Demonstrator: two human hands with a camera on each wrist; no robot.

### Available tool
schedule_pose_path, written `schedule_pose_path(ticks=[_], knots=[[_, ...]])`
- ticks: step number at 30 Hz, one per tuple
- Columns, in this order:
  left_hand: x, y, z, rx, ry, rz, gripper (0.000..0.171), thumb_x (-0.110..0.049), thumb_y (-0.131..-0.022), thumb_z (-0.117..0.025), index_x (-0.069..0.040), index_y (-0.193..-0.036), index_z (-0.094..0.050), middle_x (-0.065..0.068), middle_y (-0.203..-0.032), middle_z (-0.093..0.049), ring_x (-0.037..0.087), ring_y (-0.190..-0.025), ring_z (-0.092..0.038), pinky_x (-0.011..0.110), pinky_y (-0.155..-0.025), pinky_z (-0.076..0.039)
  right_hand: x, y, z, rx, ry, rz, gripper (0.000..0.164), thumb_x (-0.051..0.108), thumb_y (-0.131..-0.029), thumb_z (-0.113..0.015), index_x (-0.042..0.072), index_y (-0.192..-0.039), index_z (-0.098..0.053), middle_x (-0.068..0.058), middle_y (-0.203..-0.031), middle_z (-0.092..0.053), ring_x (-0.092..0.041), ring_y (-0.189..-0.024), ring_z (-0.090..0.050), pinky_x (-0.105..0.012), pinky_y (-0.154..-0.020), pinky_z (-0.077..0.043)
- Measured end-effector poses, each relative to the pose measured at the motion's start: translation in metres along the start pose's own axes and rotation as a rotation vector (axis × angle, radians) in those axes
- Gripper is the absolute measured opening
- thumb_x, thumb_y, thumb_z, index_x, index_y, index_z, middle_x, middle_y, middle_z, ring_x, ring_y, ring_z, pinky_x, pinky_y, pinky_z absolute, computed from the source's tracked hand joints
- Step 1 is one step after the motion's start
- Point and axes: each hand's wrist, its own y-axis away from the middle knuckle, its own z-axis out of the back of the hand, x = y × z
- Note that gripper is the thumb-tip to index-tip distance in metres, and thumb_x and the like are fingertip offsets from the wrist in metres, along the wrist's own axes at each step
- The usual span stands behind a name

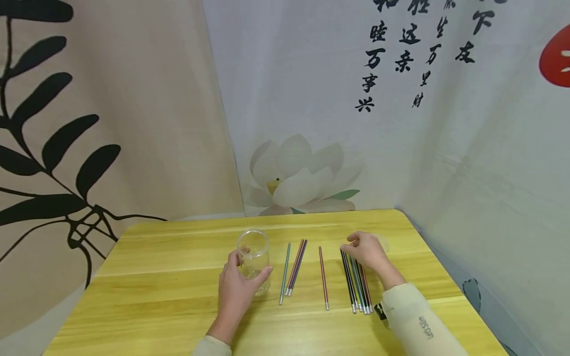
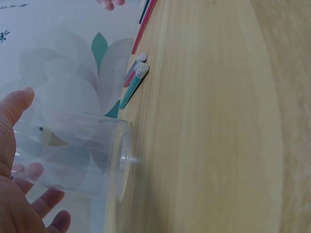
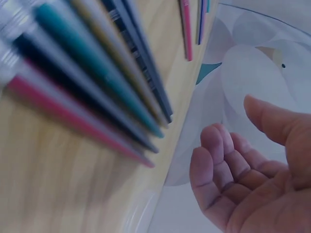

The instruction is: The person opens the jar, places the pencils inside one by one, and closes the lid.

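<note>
My left hand (image 1: 235, 290) holds a clear round jar (image 1: 258, 264), its fingers on one side and the thumb on the other. The jar stands upright on the table with its mouth uncovered. In the left wrist view, fingers and thumb curve round the see-through jar (image 2: 73, 150). My right hand (image 1: 366, 251) hovers at the far ends of a row of several slim pencils (image 1: 357, 287), dark, teal and red with silvery ends. The right wrist view shows that hand (image 3: 257, 184) with loosely bent fingers, thumb apart and nothing between them, beside the pencils (image 3: 104, 73).
Between the hands lie a teal pencil (image 1: 285, 273), a crossing red and dark pair (image 1: 297, 267) and a lone red pencil (image 1: 323, 278). A clear disc (image 1: 383, 243) lies behind the right hand. The wooden table (image 1: 147, 282) backs onto a printed curtain (image 1: 303, 99).
</note>
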Motion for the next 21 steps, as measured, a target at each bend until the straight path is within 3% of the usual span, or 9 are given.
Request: schedule_pose_path(ticks=[10,21], knots=[[-0.003,0.0,0.001,-0.011,-0.003,0.0,0.086,-0.049,-0.079,-0.094,-0.016,-0.146,-0.053,0.02,-0.135,-0.066,0.041,-0.122,-0.064,0.061,-0.099,-0.055,-0.021,-0.005,0.008,0.03,0.079,-0.025,0.044,0.025,-0.1,-0.075,-0.009,-0.128,-0.067,-0.026,-0.12,-0.072,-0.038,-0.107,-0.071,-0.051,-0.09,-0.061],[-0.004,0.002,0.003,-0.012,-0.006,-0.01,0.084,-0.052,-0.079,-0.093,-0.014,-0.144,-0.055,0.022,-0.133,-0.067,0.042,-0.121,-0.065,0.063,-0.097,-0.055,-0.03,-0.008,0.003,0.049,0.067,-0.074,0.042,0.017,-0.099,-0.076,-0.011,-0.128,-0.065,-0.028,-0.121,-0.071,-0.037,-0.107,-0.071,-0.05,-0.092,-0.061]])
